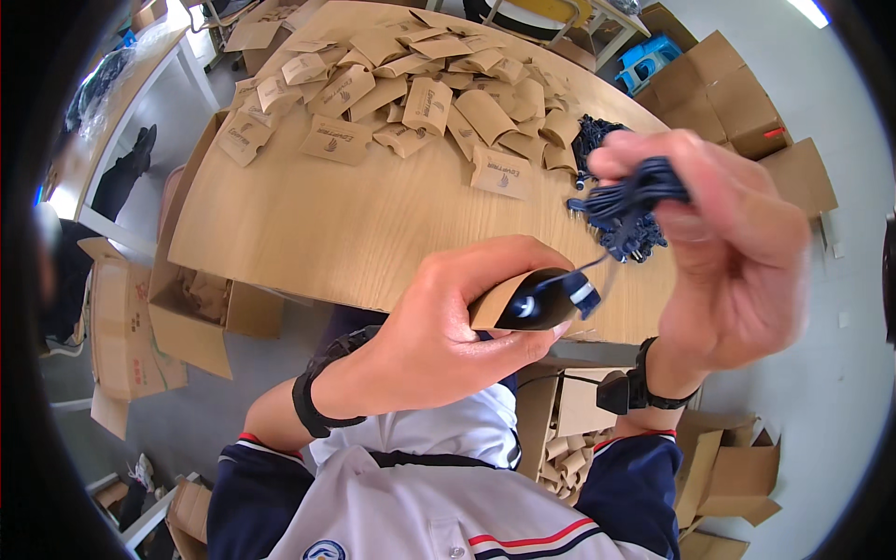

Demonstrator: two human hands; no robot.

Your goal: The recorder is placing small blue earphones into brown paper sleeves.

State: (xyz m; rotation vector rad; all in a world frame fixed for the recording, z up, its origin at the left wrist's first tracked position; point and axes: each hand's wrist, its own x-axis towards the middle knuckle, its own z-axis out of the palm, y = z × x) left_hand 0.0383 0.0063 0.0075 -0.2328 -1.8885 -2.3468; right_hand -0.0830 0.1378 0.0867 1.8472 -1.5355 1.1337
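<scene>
My left hand [448,322] is wrapped round a brown cardboard pillow box [487,306] over the table's near edge, its open end facing right. Something shiny shows inside that mouth, too unclear to name. Pinched in my right hand [737,252], up and to the right of the box, is a coiled dark blue cable [639,191]. From it a thin strand runs down to the box mouth, where a small dark connector [583,294] with a light band sits at the opening. The right fingers are slightly blurred.
Many flattened and shaped pillow boxes [504,173] cover the far part of the wooden table [280,224]. More dark cables [644,241] lie piled at its right side. A carton [210,303] stands left, another holding pillow boxes [569,457] below, and large cartons [714,89] at far right.
</scene>
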